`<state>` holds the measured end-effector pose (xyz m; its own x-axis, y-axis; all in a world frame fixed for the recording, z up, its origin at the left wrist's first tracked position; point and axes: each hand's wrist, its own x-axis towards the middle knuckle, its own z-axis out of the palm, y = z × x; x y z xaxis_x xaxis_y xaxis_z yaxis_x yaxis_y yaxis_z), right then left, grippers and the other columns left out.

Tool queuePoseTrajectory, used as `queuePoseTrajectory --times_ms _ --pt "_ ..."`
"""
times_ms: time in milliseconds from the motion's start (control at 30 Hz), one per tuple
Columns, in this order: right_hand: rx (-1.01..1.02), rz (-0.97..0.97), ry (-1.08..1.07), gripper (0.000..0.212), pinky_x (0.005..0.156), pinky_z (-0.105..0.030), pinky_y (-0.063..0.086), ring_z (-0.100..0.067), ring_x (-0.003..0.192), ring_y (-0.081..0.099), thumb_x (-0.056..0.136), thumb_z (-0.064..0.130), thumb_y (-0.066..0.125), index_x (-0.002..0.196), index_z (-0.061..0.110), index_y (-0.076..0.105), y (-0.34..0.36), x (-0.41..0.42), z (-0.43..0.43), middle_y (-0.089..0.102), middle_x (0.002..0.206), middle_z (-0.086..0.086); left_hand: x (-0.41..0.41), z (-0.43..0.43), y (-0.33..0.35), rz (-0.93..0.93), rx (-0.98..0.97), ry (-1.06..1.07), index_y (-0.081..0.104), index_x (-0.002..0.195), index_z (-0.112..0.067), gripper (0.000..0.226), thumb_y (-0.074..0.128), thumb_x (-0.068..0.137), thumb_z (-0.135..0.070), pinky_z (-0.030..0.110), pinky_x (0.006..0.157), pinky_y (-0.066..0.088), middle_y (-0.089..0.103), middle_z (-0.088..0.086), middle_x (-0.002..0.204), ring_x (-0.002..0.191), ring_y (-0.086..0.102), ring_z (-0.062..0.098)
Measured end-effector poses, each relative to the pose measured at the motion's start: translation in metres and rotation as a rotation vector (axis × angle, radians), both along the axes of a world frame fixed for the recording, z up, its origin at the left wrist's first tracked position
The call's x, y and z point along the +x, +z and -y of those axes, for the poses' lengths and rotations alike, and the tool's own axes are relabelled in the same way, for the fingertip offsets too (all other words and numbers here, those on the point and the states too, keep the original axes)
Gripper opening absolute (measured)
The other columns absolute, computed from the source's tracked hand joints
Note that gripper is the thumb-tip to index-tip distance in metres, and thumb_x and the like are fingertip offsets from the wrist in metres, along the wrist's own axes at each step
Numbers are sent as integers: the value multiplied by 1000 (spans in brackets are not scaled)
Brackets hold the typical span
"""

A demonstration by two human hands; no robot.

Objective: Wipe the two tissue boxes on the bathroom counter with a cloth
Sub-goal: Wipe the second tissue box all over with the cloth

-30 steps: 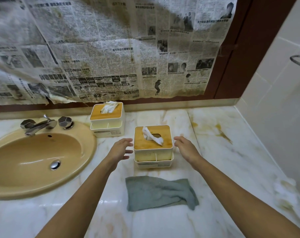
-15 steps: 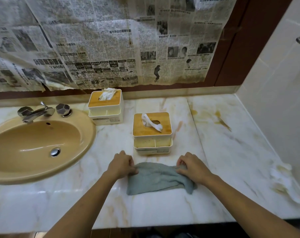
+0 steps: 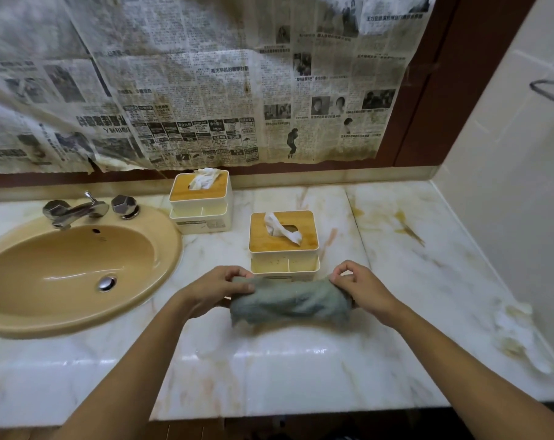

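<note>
Two white tissue boxes with wooden lids stand on the marble counter (image 3: pixel 301 369). The near tissue box (image 3: pixel 283 246) sits mid-counter, a tissue poking from its slot. The far tissue box (image 3: pixel 201 201) stands by the back wall beside the taps. A grey-green cloth (image 3: pixel 290 301) hangs stretched just in front of the near box, lifted off the counter. My left hand (image 3: pixel 215 289) pinches its left end and my right hand (image 3: pixel 359 287) pinches its right end. The cloth hides the bottom front edge of the near box.
A tan oval sink (image 3: pixel 69 268) with chrome taps (image 3: pixel 78 211) fills the left side. Stained newspaper (image 3: pixel 205 84) covers the mirror behind. A tiled wall (image 3: pixel 507 185) closes the right side, with crumpled white paper (image 3: pixel 517 331) on the counter near it. Yellow stains mark the back right.
My hands left the sides of the near box, came back to the cloth lying on the counter, gripped both ends and lifted it up toward the box.
</note>
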<state>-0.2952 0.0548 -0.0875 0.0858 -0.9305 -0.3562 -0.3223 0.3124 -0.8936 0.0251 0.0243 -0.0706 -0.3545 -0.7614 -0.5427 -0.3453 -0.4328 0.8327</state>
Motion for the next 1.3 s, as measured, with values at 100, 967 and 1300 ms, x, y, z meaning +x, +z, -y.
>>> queuePoseTrajectory --times_ms 100,967,1300 --pt "49 -40 -36 19 53 -28 45 -16 67 62 96 34 60 98 15 59 -4 0 -2 71 81 -8 9 -2 -9 56 66 13 70 108 -5 25 72 89 -21 29 73 56 70 9 97 88 66 19" --pt "351 188 -250 36 69 -33 55 -25 95 67 88 32 72 117 20 54 -49 18 -15 66 111 -12 -90 -33 -50 239 -124 -128 64 100 -8 9 59 93 -8 32 67 59 71 5 91 74 67 19" --pt "489 127 -225 21 63 -29 55 -21 71 67 70 6 84 84 1 69 -47 20 -16 71 77 -11 -74 -27 -61 543 -542 -418 69 95 -31 11 69 84 -29 33 78 54 63 -17 89 79 58 1"
